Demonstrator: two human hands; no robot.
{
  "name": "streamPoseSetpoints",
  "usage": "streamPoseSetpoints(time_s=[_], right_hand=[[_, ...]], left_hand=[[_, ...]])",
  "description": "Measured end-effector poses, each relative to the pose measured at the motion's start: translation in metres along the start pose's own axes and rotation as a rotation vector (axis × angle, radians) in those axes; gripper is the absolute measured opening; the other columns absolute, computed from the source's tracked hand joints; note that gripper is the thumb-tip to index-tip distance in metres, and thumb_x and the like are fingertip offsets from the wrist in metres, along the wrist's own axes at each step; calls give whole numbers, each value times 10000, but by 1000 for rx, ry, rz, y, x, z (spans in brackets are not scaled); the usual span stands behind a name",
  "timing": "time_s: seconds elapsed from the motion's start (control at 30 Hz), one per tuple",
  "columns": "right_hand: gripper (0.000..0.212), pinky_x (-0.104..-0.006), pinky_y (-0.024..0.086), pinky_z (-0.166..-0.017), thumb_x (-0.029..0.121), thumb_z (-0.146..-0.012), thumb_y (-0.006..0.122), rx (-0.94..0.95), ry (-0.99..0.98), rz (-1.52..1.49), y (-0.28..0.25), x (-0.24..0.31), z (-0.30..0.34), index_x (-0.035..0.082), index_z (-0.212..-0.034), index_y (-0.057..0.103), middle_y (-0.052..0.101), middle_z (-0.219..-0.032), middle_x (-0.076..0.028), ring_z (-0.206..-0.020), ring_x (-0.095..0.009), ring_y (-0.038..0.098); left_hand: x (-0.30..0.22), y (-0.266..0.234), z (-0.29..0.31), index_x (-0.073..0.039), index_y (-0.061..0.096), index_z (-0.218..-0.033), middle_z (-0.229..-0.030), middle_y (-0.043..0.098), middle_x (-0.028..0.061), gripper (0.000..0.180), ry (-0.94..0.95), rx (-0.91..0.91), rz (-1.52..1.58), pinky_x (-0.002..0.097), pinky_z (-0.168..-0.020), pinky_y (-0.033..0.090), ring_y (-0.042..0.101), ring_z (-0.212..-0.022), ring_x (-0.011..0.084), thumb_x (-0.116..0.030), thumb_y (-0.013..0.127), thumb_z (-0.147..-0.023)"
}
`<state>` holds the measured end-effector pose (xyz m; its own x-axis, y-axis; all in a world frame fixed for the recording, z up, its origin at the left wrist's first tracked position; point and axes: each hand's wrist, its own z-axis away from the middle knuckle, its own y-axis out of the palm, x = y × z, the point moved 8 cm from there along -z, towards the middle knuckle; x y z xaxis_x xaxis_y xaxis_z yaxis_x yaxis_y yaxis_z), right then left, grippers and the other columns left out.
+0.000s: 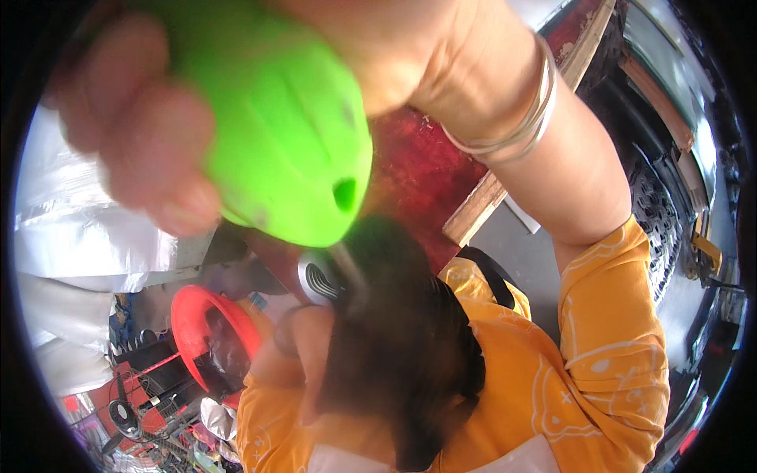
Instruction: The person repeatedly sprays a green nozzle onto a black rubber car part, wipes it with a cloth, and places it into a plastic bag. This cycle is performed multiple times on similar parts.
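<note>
Raised very close to the camera at the top, my right hand [150, 134] is wrapped round a bright green, smooth, rounded thing [292, 142] with a small dark hole near its lower end. Its kind does not show. A thin light-coloured bangle circles the right wrist, and the arm runs down to an orange printed sleeve. Lower left of centre, part of my left arm [311, 347] shows bare below the green thing; the fingers are not visible. A dark blurred mass covers the middle. Beside it is a white rounded thing [316, 277] with black curved stripes.
A red basin-like thing [183, 339] stands at the lower left, near a jumble of goods and wire racks. Silvery-white sheeting [71, 213] hangs at the left. A red panel with a wooden edge [475, 209] lies behind my right arm. Dark metal equipment [658, 189] stands right.
</note>
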<state>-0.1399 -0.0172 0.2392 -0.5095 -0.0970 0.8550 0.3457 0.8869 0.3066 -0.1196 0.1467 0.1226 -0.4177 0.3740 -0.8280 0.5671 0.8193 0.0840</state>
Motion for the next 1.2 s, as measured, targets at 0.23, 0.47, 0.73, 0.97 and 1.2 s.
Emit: streamPoseSetpoints(time_s=[0.23,0.47,0.73,0.97,1.2], right_hand=[[268,-289,439,-475,179,-851,637,-325,155,220,-18,-34,30,23,-659,535,511,-587,-39,-493,-139,512],[367,-313,466,-571,278,-817,667,-338,192,360,-25,-52,26,15,-583,564,547,-537,-66,-499,-146,531],[337,-322,462,-531,304,-784,679,-318,342,635,-25,-62,37,15,-622,619,597,-567,-61,-499,-167,562],[387,-322,460,-568,316,-788,660,-522,298,528,-32,-49,48,11,-561,587,571,-535,-65,-507,-169,547],[351,-336,447,-525,298,-782,670,-513,262,368,-24,-70,26,-19,-648,603,581,-587,-93,-521,-176,552]], left_hand=[[4,-8,6,25,333,-1361,-1136,577,149,1102,22,-32,6,472,-948,403,572,-1003,308,-772,594,-645],[-1,-16,11,21,318,-1372,-1144,565,136,1106,39,-94,-12,477,-961,392,560,-1025,298,-764,602,-647],[-5,-18,16,17,301,-1386,-1153,551,122,1111,58,-164,-9,484,-976,380,545,-1050,287,-754,612,-650],[-11,-17,21,13,286,-1398,-1161,538,109,1116,78,-197,-17,490,-989,370,532,-1072,277,-746,620,-652],[-16,-20,26,10,270,-1409,-1169,526,96,1121,98,-246,-24,496,-1003,359,520,-1094,268,-737,629,-654]])
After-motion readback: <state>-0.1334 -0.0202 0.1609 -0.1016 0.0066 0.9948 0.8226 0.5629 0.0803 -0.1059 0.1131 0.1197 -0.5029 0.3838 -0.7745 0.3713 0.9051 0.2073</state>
